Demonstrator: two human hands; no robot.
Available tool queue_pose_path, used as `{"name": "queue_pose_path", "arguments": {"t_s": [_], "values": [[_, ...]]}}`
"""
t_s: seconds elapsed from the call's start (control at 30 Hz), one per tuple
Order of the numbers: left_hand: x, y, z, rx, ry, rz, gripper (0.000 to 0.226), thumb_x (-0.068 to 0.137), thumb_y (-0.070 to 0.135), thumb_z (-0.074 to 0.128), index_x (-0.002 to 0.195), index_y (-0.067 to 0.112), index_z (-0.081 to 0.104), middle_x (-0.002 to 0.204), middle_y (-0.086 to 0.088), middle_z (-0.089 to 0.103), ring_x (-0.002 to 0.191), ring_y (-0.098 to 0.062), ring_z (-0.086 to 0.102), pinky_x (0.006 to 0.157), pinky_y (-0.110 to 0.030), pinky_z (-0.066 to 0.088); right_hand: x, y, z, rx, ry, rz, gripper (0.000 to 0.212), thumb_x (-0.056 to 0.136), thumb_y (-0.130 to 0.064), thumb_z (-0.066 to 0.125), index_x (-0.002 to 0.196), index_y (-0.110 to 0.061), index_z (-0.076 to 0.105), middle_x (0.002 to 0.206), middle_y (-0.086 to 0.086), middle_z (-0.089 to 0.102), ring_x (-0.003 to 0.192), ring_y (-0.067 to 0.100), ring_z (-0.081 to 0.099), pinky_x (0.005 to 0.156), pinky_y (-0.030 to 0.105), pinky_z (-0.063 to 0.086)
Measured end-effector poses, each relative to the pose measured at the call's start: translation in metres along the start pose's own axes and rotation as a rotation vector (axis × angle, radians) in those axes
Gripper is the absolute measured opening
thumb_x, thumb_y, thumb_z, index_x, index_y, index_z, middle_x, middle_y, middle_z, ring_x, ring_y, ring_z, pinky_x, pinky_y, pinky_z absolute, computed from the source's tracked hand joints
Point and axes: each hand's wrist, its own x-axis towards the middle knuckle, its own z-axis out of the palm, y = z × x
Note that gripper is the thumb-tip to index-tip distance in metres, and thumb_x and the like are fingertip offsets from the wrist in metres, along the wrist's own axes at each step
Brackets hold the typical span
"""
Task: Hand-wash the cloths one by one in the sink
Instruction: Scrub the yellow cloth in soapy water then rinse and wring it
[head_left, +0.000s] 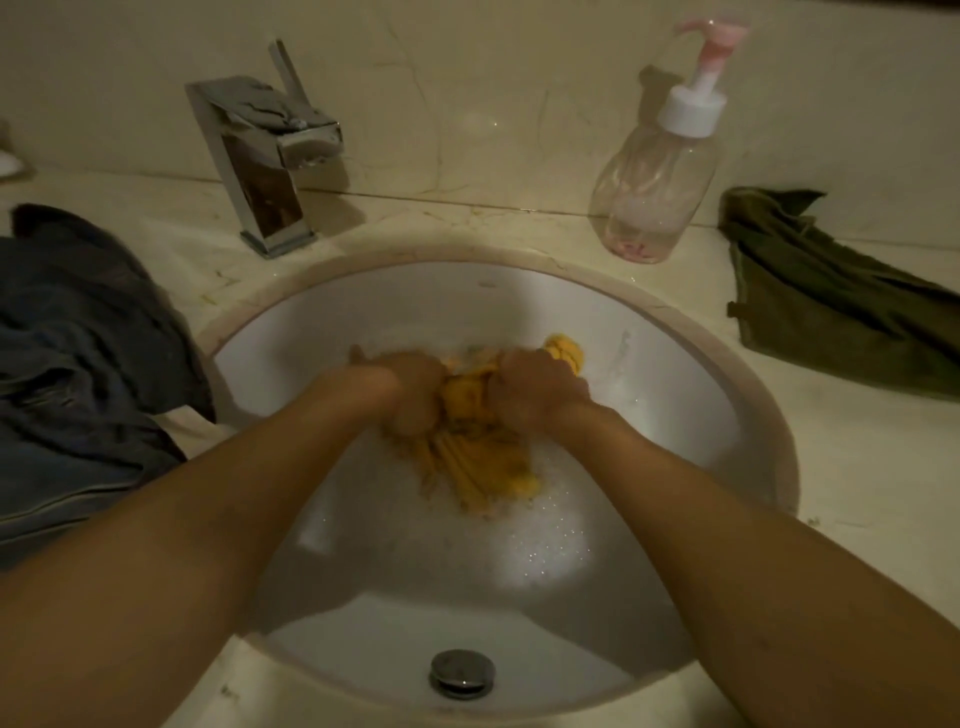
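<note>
While the yellow cloth (478, 441) is held low in the sink (675, 364), it is gripped at its bunched upper part by both hands: the left hand (410, 389) is curled round one fold and the right hand (535, 387) round the fold just beside it. The lower part of the cloth is trailed into soapy water (519, 540). The step in hand is judged to be the scrubbing of this cloth. A blue cloth (78, 364) is laid on the surface (857, 493) to the left and a green cloth (831, 312) to the right; neither can be told as washed or unwashed. For the next move, rinsing under the tap (265, 161) and wringing are likely to be required. A soap dispenser (660, 171) is stood behind the sink.
</note>
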Motion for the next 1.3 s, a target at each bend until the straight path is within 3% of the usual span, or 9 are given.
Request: {"name": "queue_pose_path", "arguments": {"t_s": [0.13,0.33,0.43,0.57,0.67,0.77,0.9,1.13,1.3], "values": [[-0.002,0.016,-0.021,-0.501,0.378,-0.064,0.023,0.096,0.032,0.040,0.100,0.017,0.056,0.124,-0.014,0.061,0.112,-0.033,0.057,0.083,-0.033,0.041,0.007,0.004,-0.021,0.551,0.153,-0.030,0.025,0.096,-0.005,0.049,0.072,-0.011,0.055,0.072,0.005,0.054,0.078,0.026,0.058,0.067,0.035,0.042],[-0.022,0.044,-0.034,-1.620,0.481,0.127,0.020,0.090,0.031,0.051,0.088,0.015,0.063,0.086,-0.006,0.064,0.084,-0.024,0.062,0.078,-0.037,0.052,-0.026,-0.020,-0.038,0.982,0.414,0.020,0.018,0.103,-0.026,0.044,0.108,-0.021,0.061,0.106,0.001,0.066,0.099,0.022,0.063,0.095,0.049,0.055],[-0.016,0.029,-0.031,-1.505,0.781,-0.040,0.014,0.100,0.022,0.051,0.105,0.015,0.062,0.091,0.002,0.067,0.087,-0.020,0.066,0.076,-0.034,0.057,-0.055,-0.052,-0.026,1.047,0.341,-0.073,0.021,0.105,-0.038,0.047,0.113,-0.026,0.063,0.101,-0.004,0.069,0.093,0.014,0.067,0.087,0.041,0.059],[-0.023,0.032,-0.027,-1.510,0.717,-0.057,0.022,0.103,0.019,0.046,0.117,0.012,0.063,0.098,-0.001,0.070,0.090,-0.021,0.070,0.052,-0.016,0.054,-0.060,-0.060,-0.016,0.995,0.388,-0.109,0.018,0.101,-0.041,0.054,0.109,-0.028,0.065,0.100,-0.005,0.070,0.094,0.015,0.067,0.091,0.044,0.058],[-0.037,0.061,-0.027,-1.443,0.753,0.021,0.021,0.106,0.025,0.045,0.114,0.029,0.064,0.103,0.007,0.069,0.096,-0.010,0.067,0.072,-0.019,0.055,-0.036,-0.032,-0.034,1.025,0.438,0.083,0.032,0.100,-0.041,0.056,0.126,-0.027,0.069,0.124,-0.002,0.071,0.115,0.021,0.064,0.106,0.047,0.050],[-0.042,0.074,-0.027,-1.399,0.762,0.082,0.029,0.107,0.027,0.044,0.131,0.033,0.058,0.125,0.008,0.063,0.115,-0.009,0.061,0.098,-0.028,0.052,-0.031,-0.028,-0.031,1.139,0.397,0.130,0.038,0.095,-0.057,0.054,0.115,-0.032,0.075,0.112,-0.005,0.076,0.107,0.022,0.069,0.100,0.047,0.054],[-0.037,0.043,-0.035,-1.511,0.821,-0.026,0.037,0.106,0.023,0.047,0.143,0.024,0.049,0.124,0.009,0.058,0.100,0.004,0.064,0.073,-0.006,0.050,-0.051,-0.061,-0.010,1.141,0.298,-0.014,0.035,0.099,-0.058,0.051,0.116,-0.034,0.069,0.098,-0.007,0.074,0.093,0.013,0.071,0.087,0.040,0.060],[-0.056,0.084,-0.021,-1.280,0.820,0.060,0.044,0.106,0.033,0.045,0.151,0.035,0.042,0.150,0.009,0.048,0.136,-0.009,0.045,0.113,-0.031,0.040,-0.015,-0.028,-0.014,1.280,0.297,0.208,0.073,0.079,-0.067,0.059,0.139,-0.024,0.061,0.135,0.007,0.066,0.122,0.030,0.064,0.104,0.050,0.053],[-0.037,0.039,-0.034,-1.374,0.847,-0.124,0.043,0.104,0.031,0.052,0.147,0.029,0.048,0.148,0.005,0.048,0.132,-0.014,0.048,0.105,-0.028,0.043,-0.054,-0.059,-0.011,1.167,0.257,0.031,0.027,0.104,-0.049,0.049,0.111,-0.031,0.067,0.101,-0.005,0.073,0.095,0.014,0.069,0.091,0.042,0.059]]}}
